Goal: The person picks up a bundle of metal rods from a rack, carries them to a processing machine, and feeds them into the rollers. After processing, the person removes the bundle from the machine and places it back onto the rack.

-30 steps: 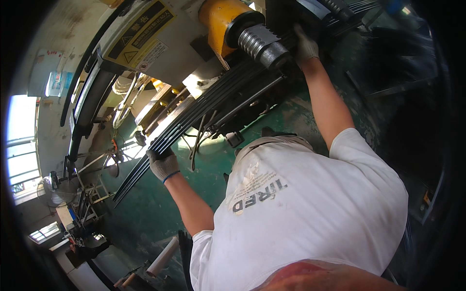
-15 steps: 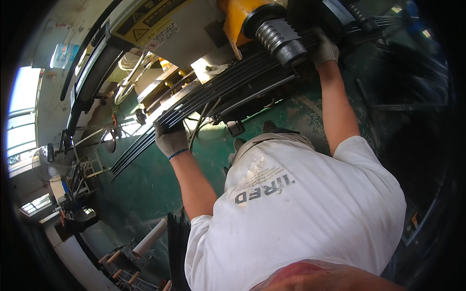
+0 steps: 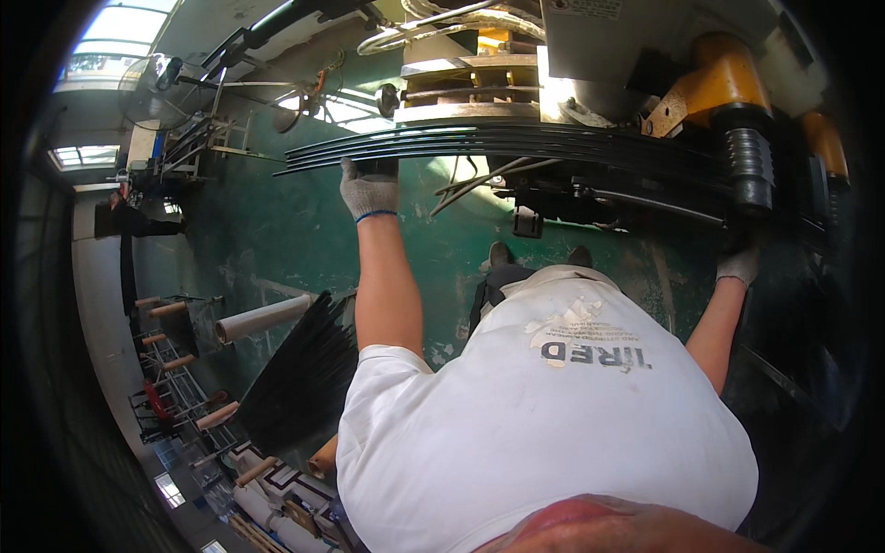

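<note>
A bundle of several long, thin black rods (image 3: pixel 442 145) stretches crosswise in front of me, past the machine. My left hand (image 3: pixel 371 194), in a pale knitted glove with a blue cuff edge, is closed around the rods from below, near their left end. My right hand (image 3: pixel 737 264), also gloved, is at the right beneath a ribbed metal cylinder (image 3: pixel 749 161). Its fingers are lost in dark shadow, so their grip does not show. A yellow bracket (image 3: pixel 714 83) carries the cylinder, and the rods pass behind or beneath it.
A grey machine housing (image 3: pixel 599 46) stands beyond the rods. Under them are a metal bar (image 3: pixel 659 205) and cables (image 3: pixel 470 184). Behind me at left lie a black bundle (image 3: pixel 300 369) and a pale roll (image 3: pixel 263 318). A fan (image 3: pixel 157 88) stands far left on the green floor (image 3: pixel 277 235).
My view has swung to the right, so the rods slant less and the machine appears farther right. The left hand still holds the rods; the right hand has slipped into deeper shadow below the cylinder.
</note>
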